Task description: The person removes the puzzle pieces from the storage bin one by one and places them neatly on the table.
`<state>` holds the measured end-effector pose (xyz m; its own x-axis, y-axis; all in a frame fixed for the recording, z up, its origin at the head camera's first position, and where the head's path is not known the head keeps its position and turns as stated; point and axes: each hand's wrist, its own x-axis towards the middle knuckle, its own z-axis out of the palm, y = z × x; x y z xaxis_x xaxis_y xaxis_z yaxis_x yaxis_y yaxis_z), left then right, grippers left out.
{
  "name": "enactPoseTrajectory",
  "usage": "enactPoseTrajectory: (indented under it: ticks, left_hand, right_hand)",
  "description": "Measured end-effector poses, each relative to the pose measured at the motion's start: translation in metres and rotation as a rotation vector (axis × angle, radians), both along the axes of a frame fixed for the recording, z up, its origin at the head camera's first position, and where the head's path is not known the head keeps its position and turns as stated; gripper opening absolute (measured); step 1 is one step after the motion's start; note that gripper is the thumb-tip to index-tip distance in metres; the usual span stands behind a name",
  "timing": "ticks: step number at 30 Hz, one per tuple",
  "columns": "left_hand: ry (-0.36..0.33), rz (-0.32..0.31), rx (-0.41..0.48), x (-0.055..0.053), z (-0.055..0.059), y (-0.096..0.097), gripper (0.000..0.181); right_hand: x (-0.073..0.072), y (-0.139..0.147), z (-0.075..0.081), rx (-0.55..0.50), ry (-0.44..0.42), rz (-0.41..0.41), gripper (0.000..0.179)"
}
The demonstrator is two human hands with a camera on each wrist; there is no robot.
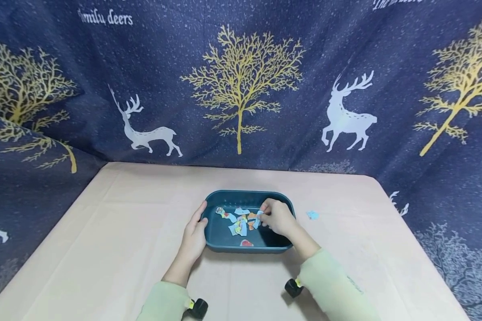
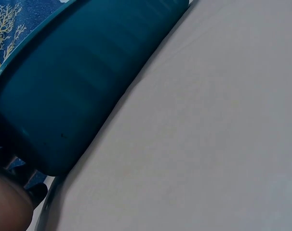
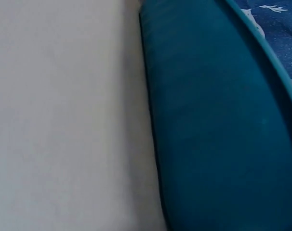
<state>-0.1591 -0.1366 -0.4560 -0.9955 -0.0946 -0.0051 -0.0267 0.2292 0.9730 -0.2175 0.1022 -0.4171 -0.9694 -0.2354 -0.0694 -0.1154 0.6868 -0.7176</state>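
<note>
A dark teal plastic basin (image 1: 247,250), oblong with rounded corners, sits on the table. My left hand (image 1: 193,234) holds its left end, with the thumb at the rim and the fingers along the outer wall. In the left wrist view part of that hand (image 2: 11,202) shows beside the end of the basin (image 2: 83,86). My right hand (image 1: 279,217) reaches over the right side and pinches a light blue paper scrap (image 1: 258,220) inside. Several torn coloured paper scraps (image 1: 238,227) lie in the middle of the basin. One red and white scrap (image 1: 247,243) is by the near wall.
On the table right of the basin lies another light blue scrap (image 1: 313,215). A pale cloth covers the table (image 1: 144,214). Behind it hangs a dark blue curtain (image 1: 209,147) printed with deer and trees. The right wrist view shows mostly the basin's outer wall (image 3: 213,120).
</note>
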Motion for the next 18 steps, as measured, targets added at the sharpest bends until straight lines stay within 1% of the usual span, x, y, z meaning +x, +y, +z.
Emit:
enactPoseTrajectory:
  ticks: [9,14,18]
  left_hand:
    - [-0.003,0.001,-0.007,0.001,0.002,0.002,0.049]
    - [-0.007,0.006,-0.015,0.0,0.001,0.001,0.049]
    - [-0.009,0.003,-0.02,0.0,0.0,0.001,0.049]
  right_hand:
    - [0.004,0.009,0.008,-0.125,-0.014,-0.008,0.006]
    - [0.006,0.016,0.014,-0.185,-0.018,0.003,0.01]
    - [0.01,0.022,0.018,-0.214,-0.011,-0.011,0.01]
